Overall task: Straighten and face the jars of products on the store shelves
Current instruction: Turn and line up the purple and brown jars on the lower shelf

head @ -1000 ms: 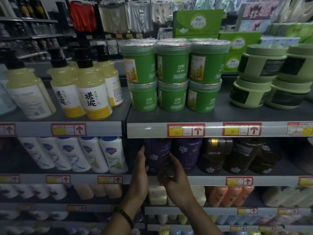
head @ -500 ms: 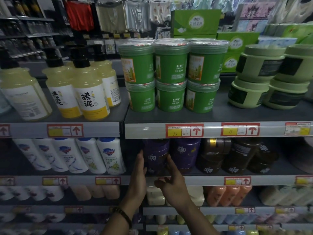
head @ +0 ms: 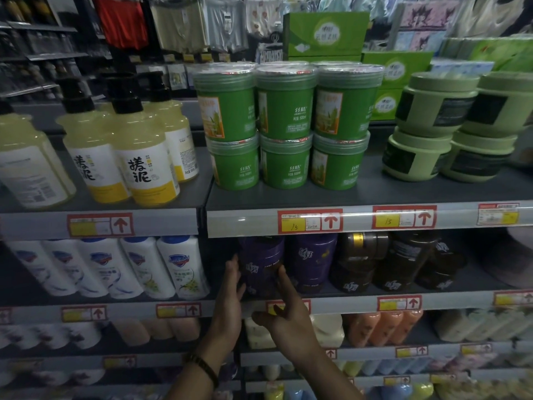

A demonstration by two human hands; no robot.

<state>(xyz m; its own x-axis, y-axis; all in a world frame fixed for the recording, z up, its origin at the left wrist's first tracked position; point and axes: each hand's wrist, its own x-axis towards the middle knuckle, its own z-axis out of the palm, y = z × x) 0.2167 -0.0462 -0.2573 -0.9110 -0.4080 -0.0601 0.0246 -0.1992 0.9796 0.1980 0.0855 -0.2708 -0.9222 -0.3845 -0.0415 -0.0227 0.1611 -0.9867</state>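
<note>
Two hands are up at the purple jar (head: 261, 264) - it stands upright at the left end of its shelf (head: 346, 303), close to the front edge, its pale label turned toward us. Our left hand (head: 230, 301) lies along the jar's left side with straight fingers, palm turned inward; whether it actually touches the jar we cannot tell in the dim light. Our right hand (head: 288, 316) reaches up at the jar's right front, fingers (head: 281, 272) straight and loosely spread, the thumb held out below the shelf edge - neither hand curls round anything. A dark bracelet (head: 203, 368) sits on the left wrist.

Just right of the jar stands a second purple jar (head: 313, 261), and beyond that a group of dark brown jars (head: 360, 264). Left of the jar, past the shelf divider, is a row of white bottles (head: 178, 269) with blue caps. Above the jar, one shelf up, green tubs (head: 285, 125) are stacked two high in a row of three, with a red and yellow price tag (head: 310, 222) on the rail between. Up and left of the jar are yellow pump bottles (head: 144, 157); up and right, pale green jars (head: 432, 125), also stacked in twos.
</note>
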